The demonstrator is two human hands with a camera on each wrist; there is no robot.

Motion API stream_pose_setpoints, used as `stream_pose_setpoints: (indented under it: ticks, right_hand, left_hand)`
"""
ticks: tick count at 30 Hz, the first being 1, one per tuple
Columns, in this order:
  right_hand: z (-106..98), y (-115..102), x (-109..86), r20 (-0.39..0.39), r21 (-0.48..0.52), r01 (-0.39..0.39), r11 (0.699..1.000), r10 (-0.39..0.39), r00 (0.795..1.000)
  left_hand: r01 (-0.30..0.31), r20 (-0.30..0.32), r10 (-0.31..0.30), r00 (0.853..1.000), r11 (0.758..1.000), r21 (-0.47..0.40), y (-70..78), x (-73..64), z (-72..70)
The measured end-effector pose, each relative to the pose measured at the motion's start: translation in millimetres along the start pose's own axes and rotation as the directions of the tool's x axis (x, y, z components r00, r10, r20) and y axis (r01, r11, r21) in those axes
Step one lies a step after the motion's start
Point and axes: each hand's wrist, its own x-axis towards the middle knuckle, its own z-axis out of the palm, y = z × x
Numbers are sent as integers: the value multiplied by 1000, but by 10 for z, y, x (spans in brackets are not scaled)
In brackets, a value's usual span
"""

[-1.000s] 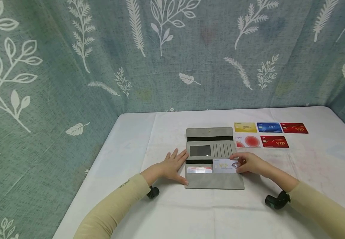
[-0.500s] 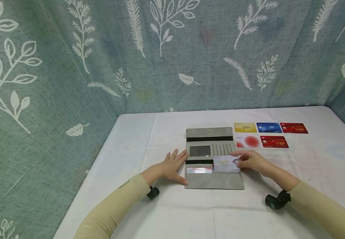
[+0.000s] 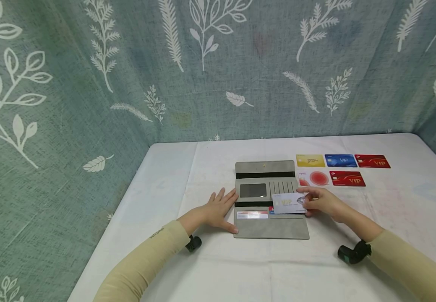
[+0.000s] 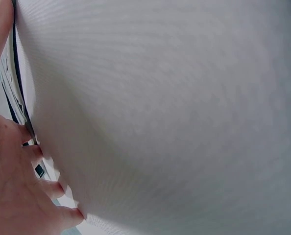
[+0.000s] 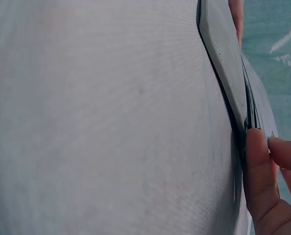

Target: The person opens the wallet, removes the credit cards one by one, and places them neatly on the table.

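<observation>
One VIP card (image 3: 285, 207) Pinched Over an Open gray wallet (image 3: 270, 231)

At left, a person's left hand (image 3: 218, 212) lies spread, thumb and fingertip against the gray wallet's edge; should that pressure ease, the wallet could skid. In its lower left pocket sits a white card (image 3: 251, 215). Beside that, a mostly hidden blue-and-red edge (image 3: 271, 210) shows next to the VIP card, which could snag on it. The right hand (image 3: 324, 204) pinches the VIP card's right end; so one-sided a hold could let the card tilt or slip. Whether its lower edge touches the pocket cannot be told. That hand blocks part of the wallet's right edge. Farther right on the white tabletop (image 3: 202, 272) lie a gold card (image 3: 310, 160), a red-disc card (image 3: 313, 179), a blue card (image 3: 340, 161) and two red cards (image 3: 348, 179).
</observation>
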Motion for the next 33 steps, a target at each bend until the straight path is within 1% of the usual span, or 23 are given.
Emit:
stream_pose_setpoints:
  ticks: [9,12,15,21,27,29,33]
  right_hand:
    - [-21,0,-28,-30,12,7,1000,-7,1000]
    - [-44,6,-37,-52,11,13,1000,-13,999]
    - [-72,9,-45,-64,14,37,999,-36,997]
    - [-132,2,-65,-88,16,57,998,-56,995]
    - [-202,-11,-94,-111,-3,16,1000,-17,994]
    - [-228,-10,-102,-120,4,3,1000,-3,993]
    - [-278,-12,-121,-135,21,1,1000,1,991]
  left_hand:
    - [3,-1,-3,1000,1000,-10,-1,3,2]
    - [2,-3,-2,1000,1000,-15,-2,5,4]
    - [2,-4,-2,1000,1000,-17,-3,4,3]
    - [1,-5,-1,1000,1000,-10,-4,4,3]
    - [1,-1,-1,1000,1000,-9,0,2,-3]
    - [1,0,-1,1000,1000,-8,1,2,-5]
    - [1,2,-1,1000,1000,-2,0,4,-4]
